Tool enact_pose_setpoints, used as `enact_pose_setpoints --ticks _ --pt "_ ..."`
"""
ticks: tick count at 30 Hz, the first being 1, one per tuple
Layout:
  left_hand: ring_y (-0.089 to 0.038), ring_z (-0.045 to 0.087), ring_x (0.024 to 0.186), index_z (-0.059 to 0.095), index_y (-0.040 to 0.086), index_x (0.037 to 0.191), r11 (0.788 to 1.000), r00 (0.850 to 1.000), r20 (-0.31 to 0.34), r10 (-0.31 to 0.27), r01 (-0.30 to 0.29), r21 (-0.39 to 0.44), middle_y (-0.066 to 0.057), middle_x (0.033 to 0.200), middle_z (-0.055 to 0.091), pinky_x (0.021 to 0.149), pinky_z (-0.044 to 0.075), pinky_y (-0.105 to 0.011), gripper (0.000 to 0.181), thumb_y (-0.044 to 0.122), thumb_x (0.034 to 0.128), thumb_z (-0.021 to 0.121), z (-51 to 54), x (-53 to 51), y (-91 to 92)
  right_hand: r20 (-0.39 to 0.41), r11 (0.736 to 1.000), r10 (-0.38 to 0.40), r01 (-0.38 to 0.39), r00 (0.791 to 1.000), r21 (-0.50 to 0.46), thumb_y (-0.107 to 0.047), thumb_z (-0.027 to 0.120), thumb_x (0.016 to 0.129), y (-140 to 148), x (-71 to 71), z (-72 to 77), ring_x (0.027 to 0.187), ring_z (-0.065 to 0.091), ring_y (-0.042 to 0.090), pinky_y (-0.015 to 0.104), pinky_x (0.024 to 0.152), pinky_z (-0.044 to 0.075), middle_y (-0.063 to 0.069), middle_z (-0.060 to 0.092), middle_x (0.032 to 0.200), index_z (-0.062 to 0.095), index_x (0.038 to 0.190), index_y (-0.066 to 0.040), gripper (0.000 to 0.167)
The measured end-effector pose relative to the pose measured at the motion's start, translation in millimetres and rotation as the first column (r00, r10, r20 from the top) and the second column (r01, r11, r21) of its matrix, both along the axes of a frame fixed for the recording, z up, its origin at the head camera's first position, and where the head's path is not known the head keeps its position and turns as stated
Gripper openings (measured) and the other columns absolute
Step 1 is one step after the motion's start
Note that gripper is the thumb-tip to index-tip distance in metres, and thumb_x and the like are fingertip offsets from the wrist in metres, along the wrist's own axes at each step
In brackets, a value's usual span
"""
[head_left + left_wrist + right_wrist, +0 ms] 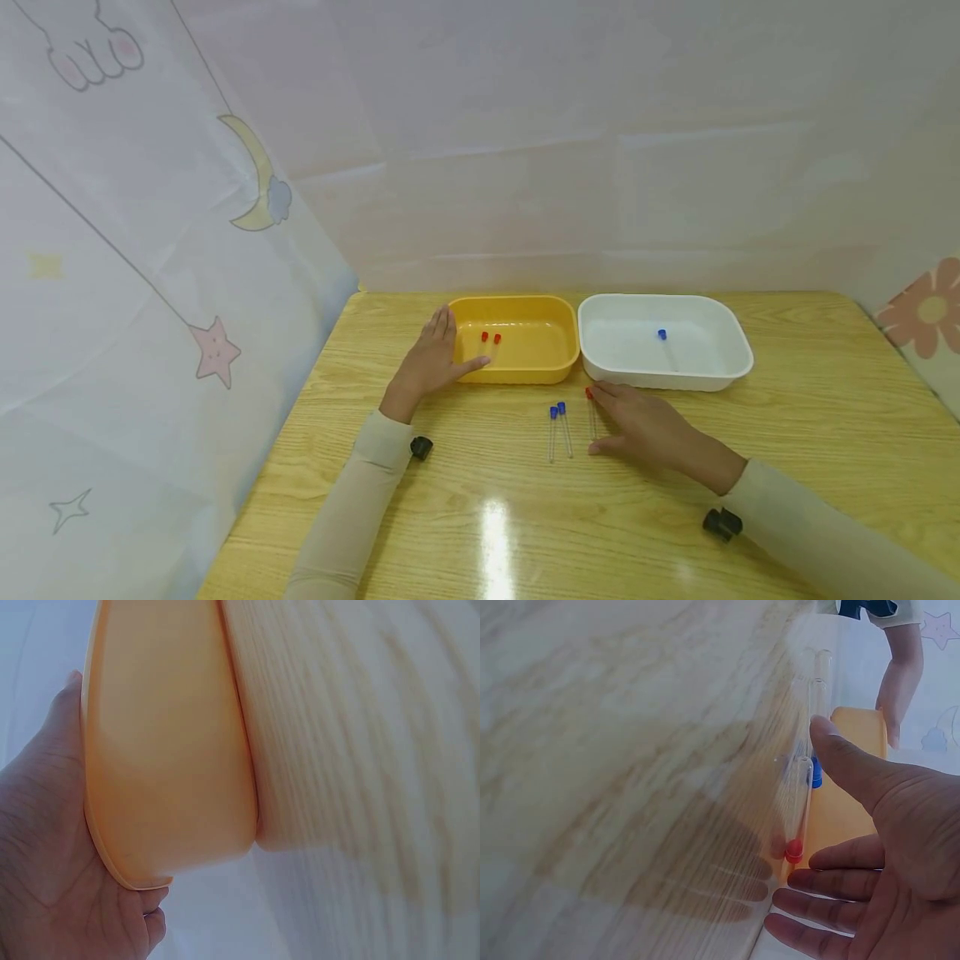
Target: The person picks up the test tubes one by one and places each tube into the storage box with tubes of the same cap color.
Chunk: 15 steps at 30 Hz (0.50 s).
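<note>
My left hand (432, 357) rests against the left end of a yellow tray (517, 377), its fingers straight along the side and the thumb at the near rim. Two red-capped clear tubes (497, 339) lie inside that tray. Over the table, my right hand (645, 425) is spread beside a red-capped clear tube (795, 850), thumb and fingers apart and not closed round it. To its left lie two blue-capped clear tubes (562, 408), side by side. In the right wrist view the red-capped tube lies between thumb and fingertips; whether a finger touches it, I cannot tell.
A white tray (738, 360) stands right of the yellow one, their ends nearly touching, with one blue-capped tube (662, 334) in it. Both trays stand near the back edge of the wooden table (420, 533). Printed cloth (480, 208) hangs behind and at the left.
</note>
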<state>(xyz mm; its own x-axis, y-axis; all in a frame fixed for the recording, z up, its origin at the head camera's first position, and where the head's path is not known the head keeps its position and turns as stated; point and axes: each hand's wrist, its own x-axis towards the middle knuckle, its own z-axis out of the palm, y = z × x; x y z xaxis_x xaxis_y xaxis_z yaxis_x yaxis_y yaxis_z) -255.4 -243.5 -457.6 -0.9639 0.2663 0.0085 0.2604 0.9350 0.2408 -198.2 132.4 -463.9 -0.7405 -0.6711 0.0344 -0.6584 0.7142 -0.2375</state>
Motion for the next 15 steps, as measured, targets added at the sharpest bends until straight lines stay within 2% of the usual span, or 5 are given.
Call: enact_pose_setpoints --ticks 8,15 --pt "-0.028 -0.007 0.156 0.000 -0.003 0.160 1.000 1.000 0.009 0.006 -0.006 -0.012 -0.019 0.168 -0.008 0.125 0.002 -0.042 0.116 0.081 0.0918 0.041 0.2 0.2 0.3 0.033 1.000 -0.018 0.018 0.999 0.011 -0.053 0.079 0.083 -1.6 -3.0 -2.2 0.137 0.046 0.045 0.058 0.105 0.044 0.028 0.044 0.152 0.047 0.147 0.008 0.095" --pt "-0.029 -0.006 0.156 0.001 -0.005 0.160 1.000 1.000 0.006 0.003 -0.003 -0.012 -0.018 0.168 -0.010 0.125 0.004 -0.044 0.116 0.080 0.0922 0.041 -0.1 -0.3 1.0 0.028 1.000 -0.018 0.017 0.999 0.006 -0.053 0.079 0.083 -1.9 -5.6 -4.8 0.137 0.046 0.044 0.057 0.105 0.045 0.026 0.046 0.152 0.048 0.147 0.007 0.093"
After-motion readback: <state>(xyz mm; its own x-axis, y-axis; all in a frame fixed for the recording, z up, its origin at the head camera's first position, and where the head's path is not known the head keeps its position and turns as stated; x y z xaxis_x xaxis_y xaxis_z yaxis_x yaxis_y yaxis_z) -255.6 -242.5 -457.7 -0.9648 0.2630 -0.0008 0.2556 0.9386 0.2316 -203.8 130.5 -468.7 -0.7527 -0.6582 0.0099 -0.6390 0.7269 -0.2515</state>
